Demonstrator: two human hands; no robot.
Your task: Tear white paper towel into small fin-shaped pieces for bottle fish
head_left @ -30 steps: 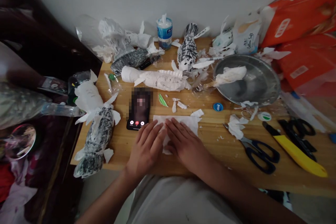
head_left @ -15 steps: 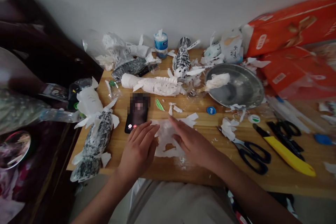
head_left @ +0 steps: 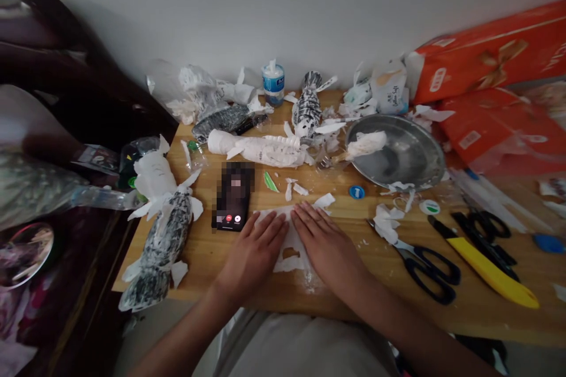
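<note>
My left hand (head_left: 255, 250) and my right hand (head_left: 326, 242) lie flat, fingers stretched out, side by side on a thin white paper tissue (head_left: 289, 248) spread on the wooden table (head_left: 207, 259). The tissue shows a small hole between the hands. A black phone (head_left: 233, 201) with a lit screen lies just left of my left hand's fingertips. Small white scraps and a green sliver (head_left: 270, 181) lie beyond the tissue.
Paper-wrapped bottle fish figures (head_left: 161, 230) (head_left: 260, 149) (head_left: 306, 109) lie around. A metal bowl (head_left: 407, 156) holds another wrapped piece. Black scissors (head_left: 424, 265), a yellow utility knife (head_left: 484, 262), more scissors (head_left: 486, 230), a blue cap (head_left: 356, 192) and orange packages (head_left: 490, 65) fill the right.
Both hands came back together after spreading apart, and now press flat on the tissue. The camera view has shifted slightly.
</note>
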